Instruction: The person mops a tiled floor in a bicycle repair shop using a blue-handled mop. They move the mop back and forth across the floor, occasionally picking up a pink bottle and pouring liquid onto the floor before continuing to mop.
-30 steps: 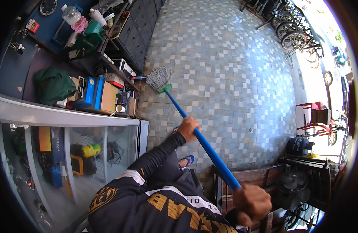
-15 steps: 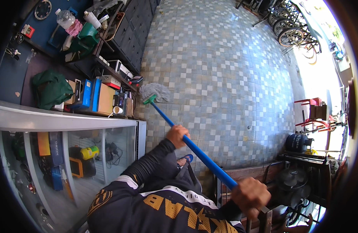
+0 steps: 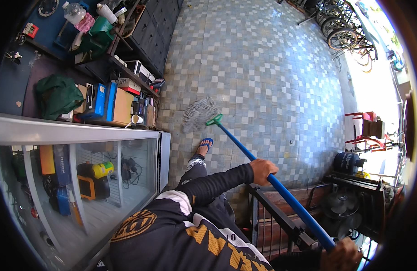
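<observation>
A mop with a blue pole (image 3: 292, 202) slants across the view from lower right to upper left. Its grey string head (image 3: 200, 114) lies spread on the tiled floor (image 3: 258, 81), joined to the pole by a green clamp (image 3: 214, 119). My left hand (image 3: 264, 172) is closed round the middle of the pole. Lower right, my right hand (image 3: 341, 255) grips the upper end of the pole, dim and partly blurred. My foot in a blue flip-flop (image 3: 205, 145) stands just below the mop head.
On the left stand a glass display case (image 3: 127, 176), boxes (image 3: 123, 106) and dark drawers (image 3: 149, 31). A wooden bench with a metal frame (image 3: 280, 217), a fan (image 3: 340, 204) and a dark gas cylinder (image 3: 346, 162) are at lower right. Bicycles (image 3: 344, 38) line the upper right.
The mop head has swung right, away from the drawers and boxes. Both hands have moved right with the pole, the right one also lower. My foot has stepped forward.
</observation>
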A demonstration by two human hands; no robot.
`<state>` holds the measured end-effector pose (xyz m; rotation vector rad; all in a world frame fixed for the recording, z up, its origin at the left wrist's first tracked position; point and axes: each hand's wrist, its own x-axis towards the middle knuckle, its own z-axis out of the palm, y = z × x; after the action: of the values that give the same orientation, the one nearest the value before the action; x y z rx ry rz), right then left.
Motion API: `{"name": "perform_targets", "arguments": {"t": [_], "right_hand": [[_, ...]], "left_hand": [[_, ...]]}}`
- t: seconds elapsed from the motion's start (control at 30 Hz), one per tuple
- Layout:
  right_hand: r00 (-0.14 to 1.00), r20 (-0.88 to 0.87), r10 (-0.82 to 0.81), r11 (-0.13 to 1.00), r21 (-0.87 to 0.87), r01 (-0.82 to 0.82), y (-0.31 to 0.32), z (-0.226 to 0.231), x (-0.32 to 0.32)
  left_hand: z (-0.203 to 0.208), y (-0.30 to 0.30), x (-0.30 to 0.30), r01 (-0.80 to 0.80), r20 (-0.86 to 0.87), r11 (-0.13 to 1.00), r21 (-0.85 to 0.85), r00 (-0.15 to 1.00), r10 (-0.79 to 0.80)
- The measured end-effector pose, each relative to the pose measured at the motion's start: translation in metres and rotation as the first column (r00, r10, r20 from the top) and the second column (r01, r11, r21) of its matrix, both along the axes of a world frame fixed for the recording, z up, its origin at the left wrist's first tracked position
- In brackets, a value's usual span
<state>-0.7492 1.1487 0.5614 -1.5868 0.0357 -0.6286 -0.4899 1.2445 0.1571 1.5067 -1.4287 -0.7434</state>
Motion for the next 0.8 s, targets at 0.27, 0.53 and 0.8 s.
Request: {"name": "perform_targets", "arguments": {"t": [0.27,0.53,0.8], "right_hand": [[0.927,-0.276,-0.255,0.836,-0.545,0.068,-0.020,0.009,0.100],[0.888,0.452,0.088,0.914,0.319,-0.252,-0.030,-0.147,0.273],[0.936,0.349,-0.045,0.941,0.328,-0.078,-0.139,-0.137,0.149]], "left_hand": [[-0.037,0.015,0.061,-0.160,0.014,0.983,0.087,0.987,0.160],[-0.117,0.124,0.197,-0.522,0.252,0.813,0.258,0.849,0.465],[-0.117,0.009,0.117,-0.391,0.283,0.901,0.188,0.900,0.332]]}}
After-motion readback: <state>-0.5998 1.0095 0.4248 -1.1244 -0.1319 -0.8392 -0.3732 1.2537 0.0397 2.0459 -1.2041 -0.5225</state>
